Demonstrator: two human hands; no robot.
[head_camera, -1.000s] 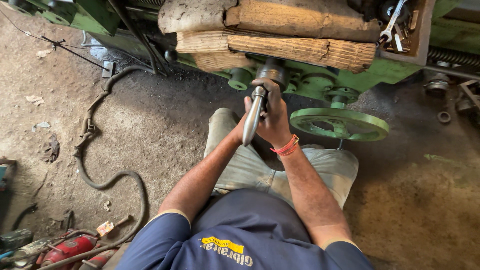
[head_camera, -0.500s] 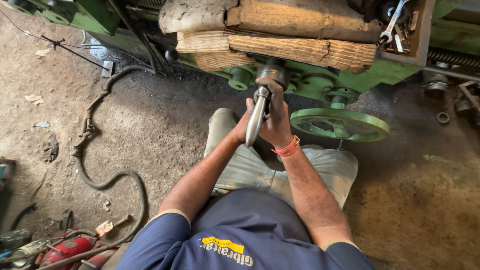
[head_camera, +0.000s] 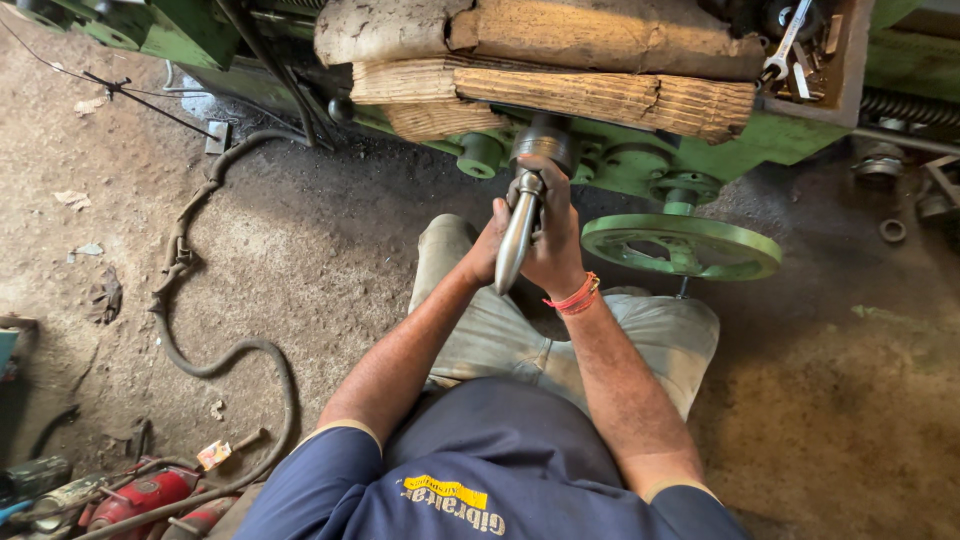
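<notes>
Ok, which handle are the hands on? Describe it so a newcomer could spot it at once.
Start at the long green machine across the top, with worn wooden blocks stacked on it. Below the blocks' middle, a dark round hub sticks out toward the person. From it hangs the handle: a smooth, tapered, bare steel lever, gripped by both hands, unlike the flat green handwheel to its right.

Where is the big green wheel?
In the head view, the green handwheel sits right of centre, mounted on the green machine, just right of the person's right hand and above their knee.
</notes>
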